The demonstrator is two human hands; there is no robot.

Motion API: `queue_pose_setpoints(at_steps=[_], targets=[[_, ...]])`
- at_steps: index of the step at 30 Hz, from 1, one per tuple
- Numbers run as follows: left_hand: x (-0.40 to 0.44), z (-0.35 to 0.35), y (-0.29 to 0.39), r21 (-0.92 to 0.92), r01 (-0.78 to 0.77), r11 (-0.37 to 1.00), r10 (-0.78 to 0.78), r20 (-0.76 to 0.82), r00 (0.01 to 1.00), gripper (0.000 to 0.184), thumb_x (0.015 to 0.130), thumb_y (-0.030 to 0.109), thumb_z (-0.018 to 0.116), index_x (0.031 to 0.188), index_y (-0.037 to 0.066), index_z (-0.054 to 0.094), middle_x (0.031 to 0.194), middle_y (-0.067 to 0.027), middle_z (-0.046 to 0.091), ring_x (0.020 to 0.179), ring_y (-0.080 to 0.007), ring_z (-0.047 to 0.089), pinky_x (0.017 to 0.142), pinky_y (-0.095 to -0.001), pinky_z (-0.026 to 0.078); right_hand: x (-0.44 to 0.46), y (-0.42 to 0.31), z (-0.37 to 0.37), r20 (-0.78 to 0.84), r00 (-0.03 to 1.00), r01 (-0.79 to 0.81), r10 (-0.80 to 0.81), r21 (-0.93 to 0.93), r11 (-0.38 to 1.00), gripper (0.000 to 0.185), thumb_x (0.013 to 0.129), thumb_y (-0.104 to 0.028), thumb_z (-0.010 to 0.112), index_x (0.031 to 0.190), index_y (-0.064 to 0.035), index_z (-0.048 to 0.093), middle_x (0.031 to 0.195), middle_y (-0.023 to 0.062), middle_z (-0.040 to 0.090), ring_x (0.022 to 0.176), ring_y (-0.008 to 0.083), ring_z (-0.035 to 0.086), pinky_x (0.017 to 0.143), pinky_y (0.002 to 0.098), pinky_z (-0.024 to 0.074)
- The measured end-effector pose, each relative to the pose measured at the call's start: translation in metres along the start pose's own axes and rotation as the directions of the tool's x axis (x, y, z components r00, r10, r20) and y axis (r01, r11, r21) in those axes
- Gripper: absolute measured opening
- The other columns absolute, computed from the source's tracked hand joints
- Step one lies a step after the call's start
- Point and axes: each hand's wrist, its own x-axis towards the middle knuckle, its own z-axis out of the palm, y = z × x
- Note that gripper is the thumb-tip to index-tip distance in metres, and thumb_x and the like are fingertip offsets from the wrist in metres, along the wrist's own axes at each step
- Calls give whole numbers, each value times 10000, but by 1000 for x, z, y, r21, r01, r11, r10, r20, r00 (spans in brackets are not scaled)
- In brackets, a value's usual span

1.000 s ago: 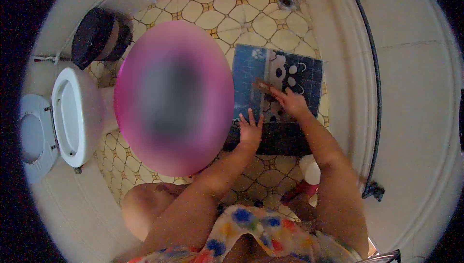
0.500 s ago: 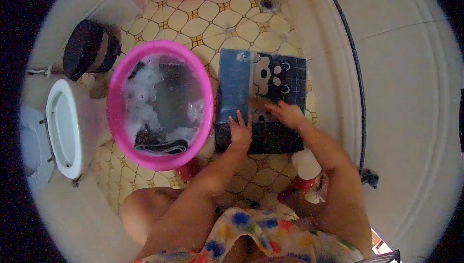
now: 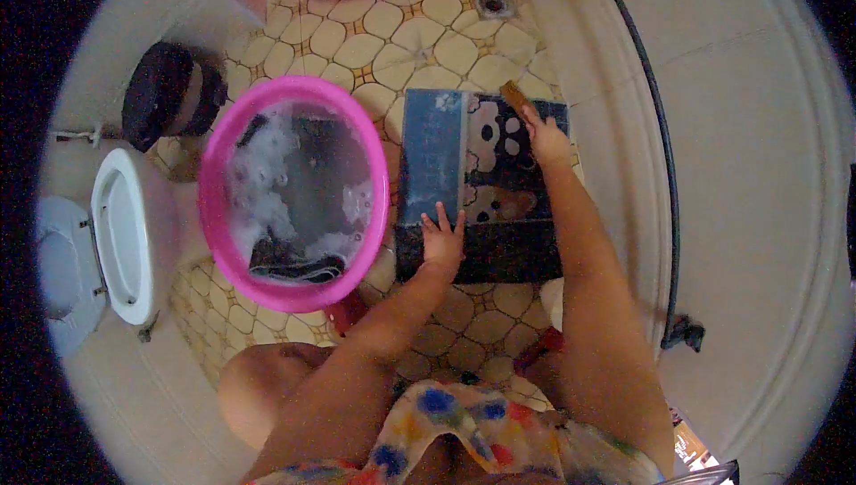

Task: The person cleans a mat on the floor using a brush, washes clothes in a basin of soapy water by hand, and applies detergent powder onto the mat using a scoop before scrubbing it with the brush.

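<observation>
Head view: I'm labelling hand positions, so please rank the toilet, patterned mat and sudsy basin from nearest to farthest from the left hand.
1. Patterned mat: directly under the left hand.
2. Sudsy basin: on the left, beside the mat.
3. Toilet: far left, beyond the basin.

The right hand (image 3: pixel 547 142) has moved with the brush (image 3: pixel 514 97) from the middle of the mat (image 3: pixel 432 157) to its 1 o'clock edge. The brush pointed near 10 o'clock in the 2 earlier pictures, and now it points to 11 o'clock. The brown print (image 3: pixel 513 204), which the hand partly covered, has become visible. The forearm (image 3: pixel 584 226) now hides more of the white object (image 3: pixel 553 300) at 5 o'clock.
</observation>
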Motion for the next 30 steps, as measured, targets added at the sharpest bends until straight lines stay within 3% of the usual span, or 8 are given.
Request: queue_pose_setpoints(at_steps=[3,5,8,9,21,24,27,30], targets=[[-2,-9,2,-93,14,996,-10,42,999,975,718,420,719,1458,189,129,1464,-299,21,1255,-562,242,994,-525,332,4,6,-13,83,995,-55,54,14,998,410,927,-335,432,1329,-386,369,942,155,530,756,384,599,635,492,487],[1,-3,4,-67,13,998,-10,45,999,986,713,429,722,1459,186,125,1463,-301,19,1254,-567,236,989,-527,337,-33,9,-17,150,981,128,-120,-46,991,408,927,-332,431,1329,-376,376,933,164,522,737,377,598,631,490,486],[7,21,4,-39,42,998,-43,-29,999,988,708,435,727,1458,201,128,1462,-303,12,1254,-570,232,981,-527,345,-101,30,3,443,871,200,-212,74,977,446,919,-309,454,1343,-396,347,904,177,511,712,361,595,614,460,492],[11,31,6,-23,61,998,-62,-68,996,989,706,434,728,1458,209,127,1463,-301,9,1254,-569,233,981,-524,346,-123,30,-11,413,837,364,-358,67,929,467,917,-297,460,1351,-406,328,896,181,508,703,359,593,605,451,494],[-1,-2,3,-31,42,999,-41,58,998,987,710,425,724,1457,221,113,1474,-276,8,1271,-532,247,985,-490,353,-75,40,0,197,980,11,-24,64,998,508,915,-295,470,1362,-446,280,932,206,528,775,402,586,657,462,496],[-4,-19,4,-44,39,998,-34,117,993,971,733,419,707,1459,201,99,1474,-277,11,1274,-535,240,990,-484,350,-47,56,34,-175,972,164,-160,9,986,500,924,-310,451,1367,-448,264,983,211,544,836,407,587,709,478,494],[-1,-27,4,-40,37,999,-30,162,986,966,749,416,694,1460,185,83,1473,-279,8,1275,-540,228,991,-490,347,-13,53,33,46,996,-85,81,100,991,468,932,-326,430,1369,-415,288,1017,216,553,882,410,579,755,492,478],[-10,-30,4,-59,24,998,-14,161,987,963,753,410,692,1461,181,80,1469,-289,5,1275,-548,218,995,-496,342,12,35,-16,127,952,-280,278,-8,960,450,932,-347,421,1367,-385,314,1026,218,557,886,412,578,776,488,472]])
